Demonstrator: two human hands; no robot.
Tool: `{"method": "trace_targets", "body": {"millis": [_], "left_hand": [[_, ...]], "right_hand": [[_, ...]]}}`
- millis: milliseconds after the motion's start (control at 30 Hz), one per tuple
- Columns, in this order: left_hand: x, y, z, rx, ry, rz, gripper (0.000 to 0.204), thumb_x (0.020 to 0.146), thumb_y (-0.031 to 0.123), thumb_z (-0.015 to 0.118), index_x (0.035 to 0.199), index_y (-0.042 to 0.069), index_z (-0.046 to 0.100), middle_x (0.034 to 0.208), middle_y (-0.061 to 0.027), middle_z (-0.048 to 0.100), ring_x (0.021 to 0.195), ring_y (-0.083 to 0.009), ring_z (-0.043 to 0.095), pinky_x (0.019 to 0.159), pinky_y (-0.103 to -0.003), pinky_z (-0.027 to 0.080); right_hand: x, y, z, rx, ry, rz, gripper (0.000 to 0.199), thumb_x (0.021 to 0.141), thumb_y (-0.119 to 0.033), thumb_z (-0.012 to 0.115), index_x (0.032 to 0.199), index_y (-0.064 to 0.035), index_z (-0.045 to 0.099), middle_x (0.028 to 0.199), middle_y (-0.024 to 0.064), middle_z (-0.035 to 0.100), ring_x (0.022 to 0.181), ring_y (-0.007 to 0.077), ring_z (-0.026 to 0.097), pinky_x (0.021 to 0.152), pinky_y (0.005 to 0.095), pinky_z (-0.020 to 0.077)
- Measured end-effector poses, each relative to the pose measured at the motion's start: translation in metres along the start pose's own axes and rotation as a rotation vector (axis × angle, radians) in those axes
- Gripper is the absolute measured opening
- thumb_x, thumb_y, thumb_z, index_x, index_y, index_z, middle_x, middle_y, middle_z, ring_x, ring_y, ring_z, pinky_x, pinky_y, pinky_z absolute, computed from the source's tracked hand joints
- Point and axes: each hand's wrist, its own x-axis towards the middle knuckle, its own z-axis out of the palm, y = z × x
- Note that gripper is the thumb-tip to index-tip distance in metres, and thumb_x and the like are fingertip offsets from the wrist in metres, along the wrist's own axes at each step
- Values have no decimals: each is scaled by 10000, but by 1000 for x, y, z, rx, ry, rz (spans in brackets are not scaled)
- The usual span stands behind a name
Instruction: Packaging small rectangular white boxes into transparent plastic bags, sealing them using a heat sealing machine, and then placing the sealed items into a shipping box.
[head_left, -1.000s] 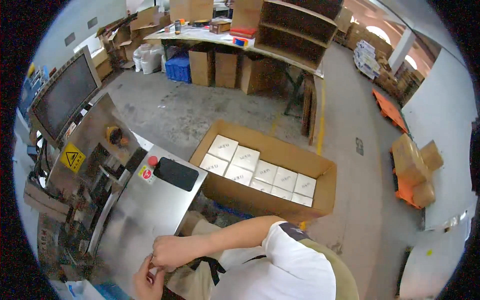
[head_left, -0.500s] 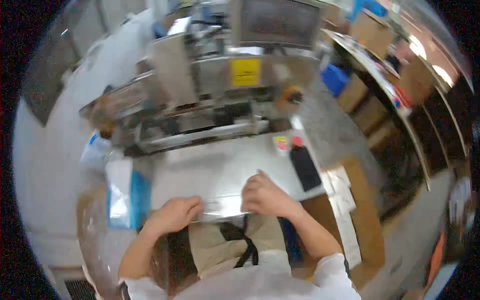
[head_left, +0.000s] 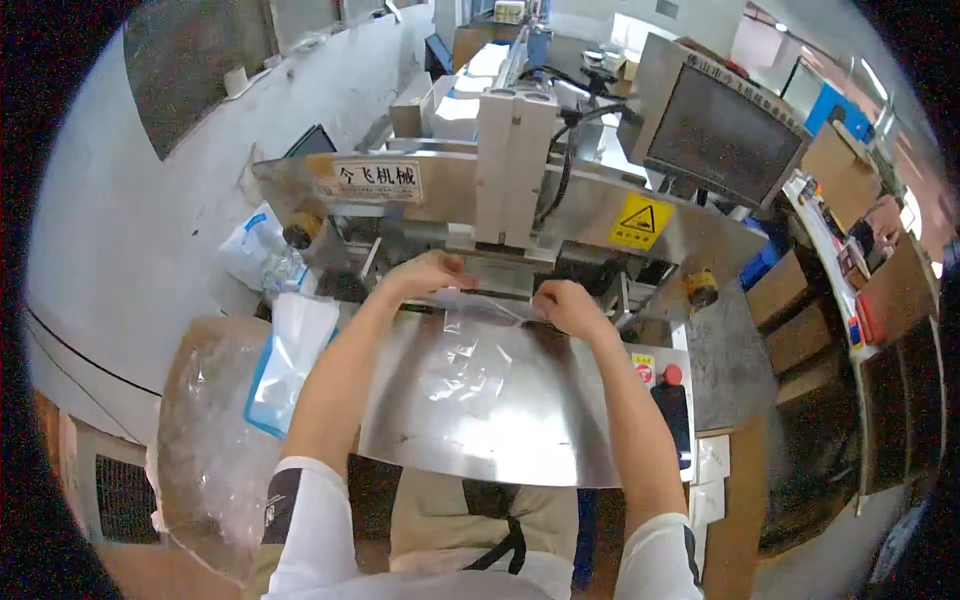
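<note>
A clear plastic bag [head_left: 468, 368] lies limp over the shiny metal table [head_left: 420, 440], its far edge at the slot of a metal machine [head_left: 450, 212]. My left hand [head_left: 428, 277] is closed on the far left part of that edge, fingers curled inward. To its right, my right hand [head_left: 572, 307] pinches near the bag's other far corner. Both arms are stretched forward over the table, with the fingertips close to the machine's front bar. My fingers partly hide the bag's corners.
At left, a stack of clear bags [head_left: 297, 345] in blue wrapping lies beside a carton [head_left: 180, 400] lined with clear plastic. A red button [head_left: 672, 374] and black box [head_left: 675, 415] sit at the table's right. A monitor [head_left: 725, 130] stands behind; cartons [head_left: 790, 300] are farther right.
Both hands have moved forward from the table's near edge to the machine's front, and the bag's far edge is there with them. The view has tilted up and shifted left.
</note>
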Motion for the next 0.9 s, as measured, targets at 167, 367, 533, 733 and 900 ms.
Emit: {"method": "trace_targets", "body": {"millis": [167, 367, 533, 733, 900], "left_hand": [[-2, 19, 25, -14, 182, 268, 362, 726, 269, 838, 1010, 75, 727, 924, -38, 719, 791, -149, 626, 695, -319, 503], [-56, 50, 90, 824, 601, 285, 419, 800, 303, 714, 1117, 36, 657, 1131, -174, 659, 1113, -362, 587, 972, -483, 438], [-183, 15, 196, 857, 415, 153, 730, 916, 523, 559, 1375, -36, 462, 1458, -298, 379, 1395, -439, 316, 1144, -588, 218], [-198, 16, 218, 773, 608, 203, 714, 909, 503, 577, 1348, -52, 483, 1424, -305, 411, 1368, -434, 346, 1115, -619, 227], [-201, 12, 220, 756, 606, 210, 700, 917, 499, 565, 1339, -55, 491, 1413, -310, 425, 1371, -434, 348, 1117, -635, 206]], "right_hand": [[8, -27, -5, -94, 104, 117, 236, 890, -165, 527, 903, -15, 708, 946, 236, 674, 948, 394, 644, 845, 450, 514], [-10, -56, 50, -420, 148, -50, 524, 906, -266, 599, 1342, 0, 483, 1381, 207, 518, 1303, 388, 459, 1048, 525, 388], [-12, -64, 55, -460, 175, -91, 533, 930, -321, 573, 1352, -7, 488, 1410, 216, 493, 1343, 372, 425, 1047, 575, 367], [-11, -54, 58, -443, 292, -113, 560, 927, -385, 578, 1332, -3, 516, 1400, 215, 504, 1334, 382, 436, 1040, 564, 384], [-8, -56, 57, -421, 290, -83, 531, 916, -367, 601, 1300, -6, 537, 1364, 208, 533, 1274, 379, 489, 996, 539, 427]]}}
